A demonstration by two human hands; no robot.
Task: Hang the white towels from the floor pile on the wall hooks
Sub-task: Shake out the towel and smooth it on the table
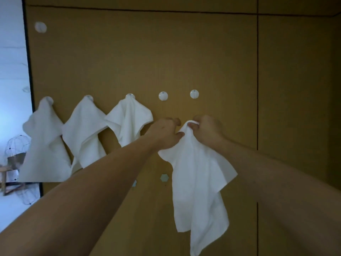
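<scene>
Towel in hand (197, 182): raised just below the two bare hooks.
Right hand (206, 129): grip bunches the top corner into a peak, likely to loop over a bare hook (194, 94).
Left hand (166, 132): pinches the cloth beside it, though its fingertips are partly hidden.
Hung towels (84, 132): three, each draped from a hook.
Wall (184, 52): tan panels with dark seams, dimly lit.

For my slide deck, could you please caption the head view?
Both hands, left and right, grip a white cloth towel below two bare round white wall hooks.
</scene>
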